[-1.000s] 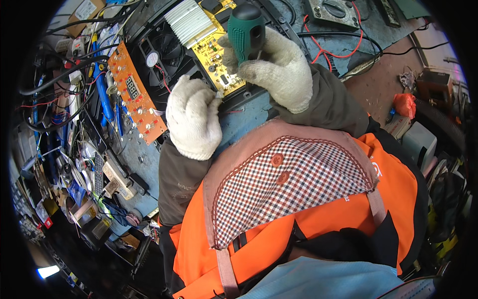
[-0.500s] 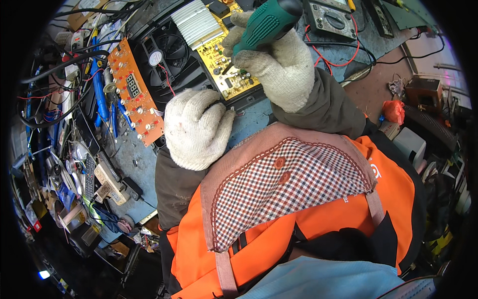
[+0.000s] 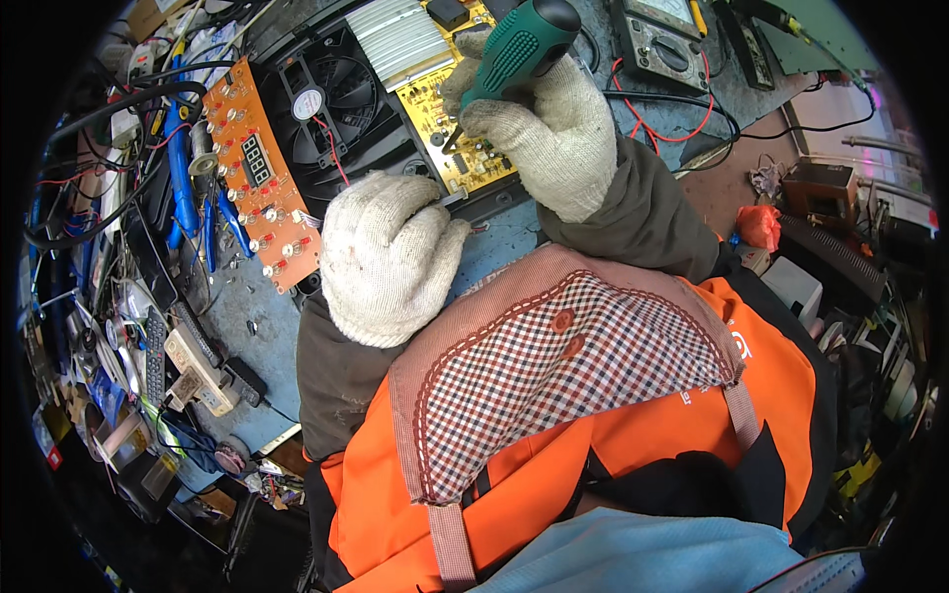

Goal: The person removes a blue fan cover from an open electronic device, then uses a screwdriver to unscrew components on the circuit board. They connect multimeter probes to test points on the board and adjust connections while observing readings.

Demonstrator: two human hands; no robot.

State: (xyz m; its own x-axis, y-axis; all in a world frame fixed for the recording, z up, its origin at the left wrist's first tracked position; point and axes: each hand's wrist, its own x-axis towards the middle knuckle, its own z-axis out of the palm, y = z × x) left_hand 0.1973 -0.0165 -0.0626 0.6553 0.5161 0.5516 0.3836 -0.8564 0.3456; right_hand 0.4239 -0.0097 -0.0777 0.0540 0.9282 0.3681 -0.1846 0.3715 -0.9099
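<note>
My right hand [image 3: 549,128], in a knitted white glove, is wrapped round the green handle of a screwdriver [image 3: 524,49]. Its dark shaft slants down over the yellow circuit board [image 3: 470,163], where the hand hides part of the board. My left hand [image 3: 390,257], gloved too, lies with curled fingers at the near edge of the black appliance housing [image 3: 494,201]. Whatever those fingers hold is hidden. Inside the housing are a round black fan [image 3: 346,94] and a ribbed silver heat sink [image 3: 400,44]. An orange display board [image 3: 247,163] lies along its left side.
Pliers with blue handles [image 3: 183,178] and tangled cables crowd the left side of the blue-grey bench [image 3: 262,336]. A power strip [image 3: 203,371] lies nearer me. At the back right stands a multimeter [image 3: 664,49] with red and black leads.
The whole view has shifted slightly. My right hand keeps its grip on the screwdriver, whose shaft now shows more plainly against the board. My left hand stays at the housing's near edge.
</note>
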